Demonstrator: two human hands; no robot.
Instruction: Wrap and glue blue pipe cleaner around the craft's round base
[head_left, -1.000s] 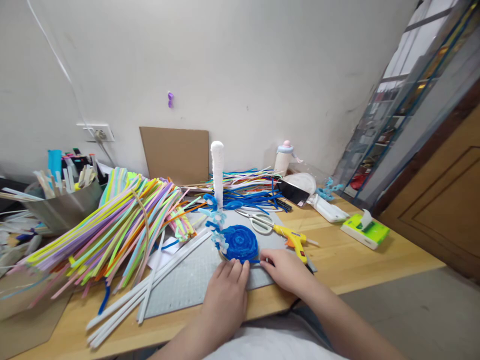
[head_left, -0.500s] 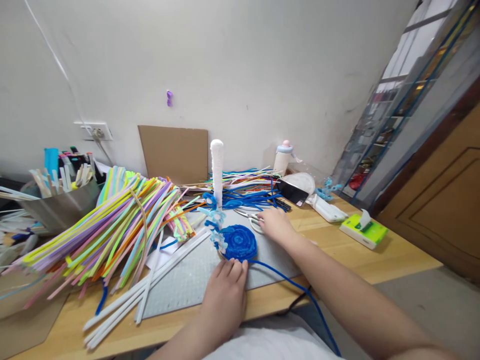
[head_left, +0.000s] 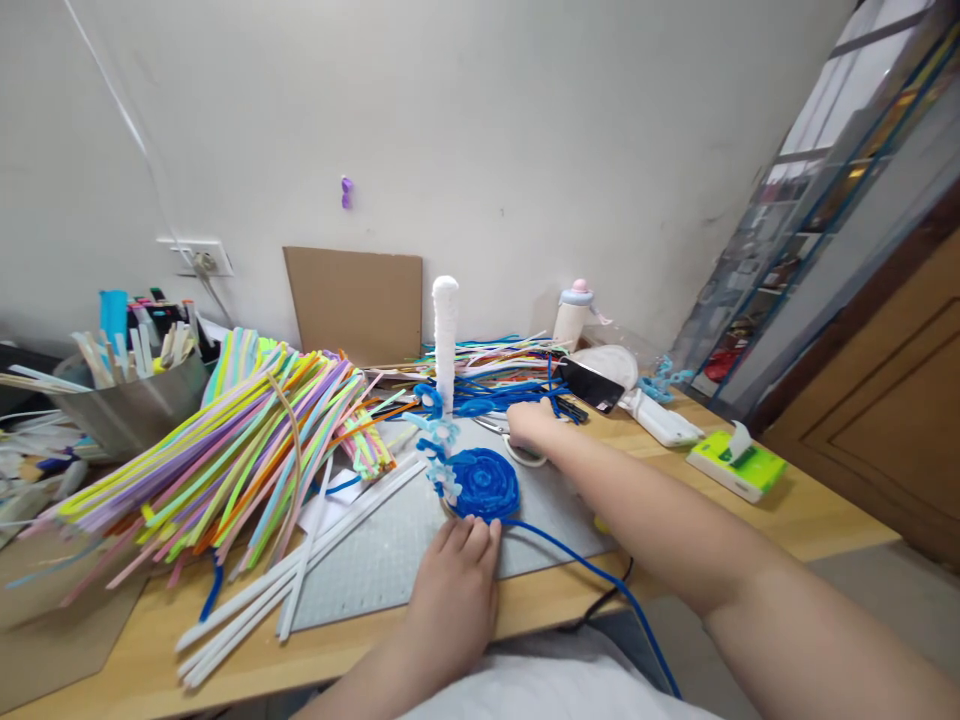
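Observation:
A flat blue coil (head_left: 486, 484) of fuzzy stems lies on the grey cutting mat (head_left: 360, 570). My left hand (head_left: 455, 580) has its fingers together on the coil's near edge. One long blue stem (head_left: 585, 562) trails from there over the table edge. Beside the coil stands a white fuzzy post (head_left: 445, 345), with blue and pale-blue curled pieces (head_left: 441, 440) around its lower part. My right hand (head_left: 531, 424) reaches past the scissors (head_left: 525, 458) to the loose blue stems (head_left: 499, 397); its fingers are curled and what they hold, if anything, is hidden.
Left are a big bundle of coloured stems (head_left: 217, 440), white sticks (head_left: 247, 610) and a metal container (head_left: 135, 410). Cardboard (head_left: 356, 305) leans on the wall. Behind and right are a bottle (head_left: 571, 322), a phone (head_left: 591, 383), a white object (head_left: 664, 420) and a tissue pack (head_left: 739, 465).
My right hand has moved from the scissors' handles forward toward the blue stems, its fingers now curled. My left hand stays at the coil. The view has shifted slightly.

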